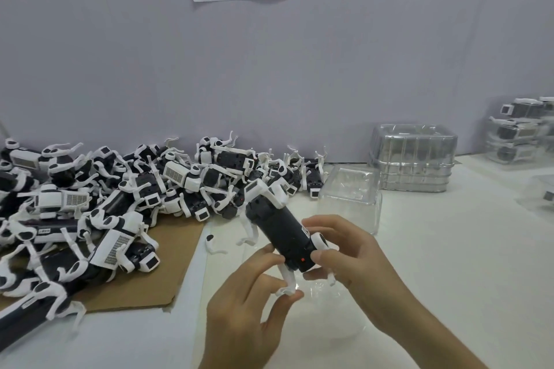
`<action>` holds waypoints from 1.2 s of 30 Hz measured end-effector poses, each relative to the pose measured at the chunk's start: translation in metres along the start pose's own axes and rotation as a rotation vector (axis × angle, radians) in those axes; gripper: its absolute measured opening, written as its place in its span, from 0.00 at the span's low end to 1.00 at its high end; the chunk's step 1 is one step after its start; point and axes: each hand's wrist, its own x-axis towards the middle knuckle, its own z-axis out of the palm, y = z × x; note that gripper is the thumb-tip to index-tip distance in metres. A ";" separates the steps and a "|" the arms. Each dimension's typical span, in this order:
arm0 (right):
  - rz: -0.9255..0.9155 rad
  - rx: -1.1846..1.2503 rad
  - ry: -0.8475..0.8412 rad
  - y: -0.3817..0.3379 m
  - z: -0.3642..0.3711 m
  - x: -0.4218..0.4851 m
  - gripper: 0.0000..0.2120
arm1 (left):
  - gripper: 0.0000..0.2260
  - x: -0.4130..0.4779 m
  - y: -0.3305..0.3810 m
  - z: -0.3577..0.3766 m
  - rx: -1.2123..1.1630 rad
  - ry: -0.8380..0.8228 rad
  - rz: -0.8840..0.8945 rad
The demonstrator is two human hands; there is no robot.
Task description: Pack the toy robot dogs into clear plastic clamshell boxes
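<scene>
Left grip pinches the toy robot dog by a white leg | right grip curls round its rear | light, stiff, legs thin (snappable, I'd guess) | better held by the body

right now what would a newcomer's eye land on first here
First the black-and-white dog held mid-frame, its leg pinched by the left hand and its rear gripped by the right hand. Next the big pile of dogs on the left, partly on cardboard. Stacked clear boxes stand back right.
</scene>
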 end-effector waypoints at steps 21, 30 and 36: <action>-0.159 -0.293 0.133 0.010 -0.024 0.008 0.16 | 0.10 -0.007 -0.043 -0.005 -0.487 -0.205 -1.194; -0.214 -0.662 0.017 0.022 -0.020 0.006 0.20 | 0.10 -0.006 -0.041 -0.004 -0.427 -0.223 -1.180; -0.143 -0.777 -0.074 0.020 -0.027 0.011 0.21 | 0.10 -0.003 -0.040 -0.008 -0.441 -0.257 -1.184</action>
